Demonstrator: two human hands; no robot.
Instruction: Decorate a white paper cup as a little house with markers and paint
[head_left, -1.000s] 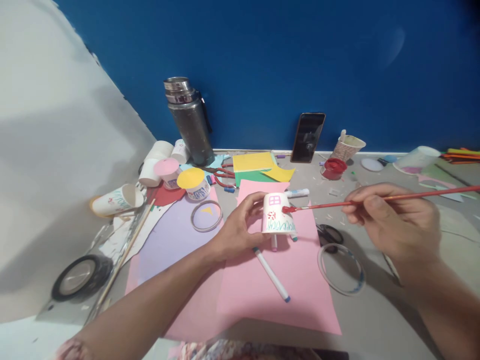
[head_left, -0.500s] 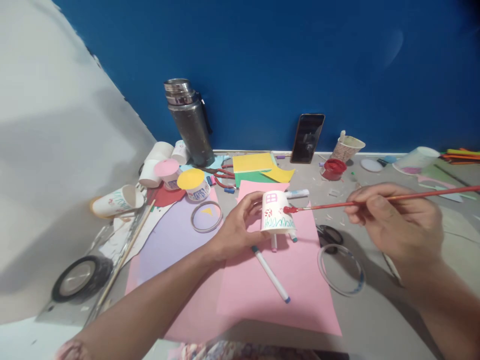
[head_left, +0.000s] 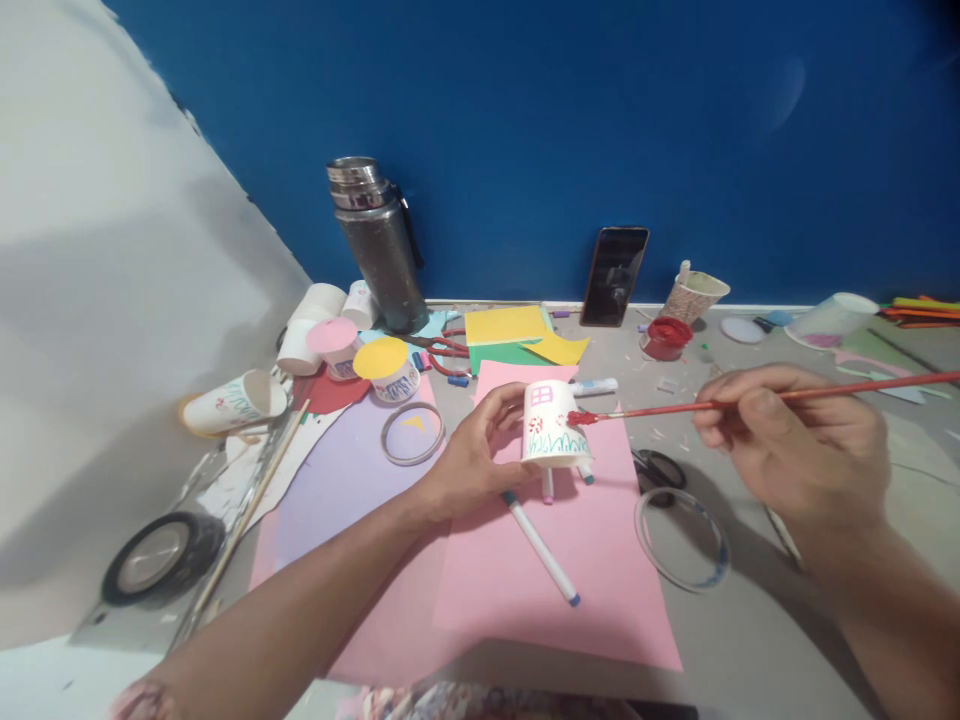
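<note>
A white marker (head_left: 541, 546) is lying on the pink paper (head_left: 525, 580) near the table's front edge. Just beyond, the left hand (head_left: 472, 455) is gripping an upturned paper cup (head_left: 553, 422), fingers curled round it, while the right hand (head_left: 795, 445) is pinching a paintbrush (head_left: 750, 398), its red tip touching the cup's side. A steel flask (head_left: 379, 245) is standing at the back edge.

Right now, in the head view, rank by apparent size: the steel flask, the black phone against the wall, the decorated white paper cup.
1. Steel flask.
2. Black phone.
3. Decorated white paper cup, in the left hand; close to the phone, and nearer the camera, so unsure.
</note>
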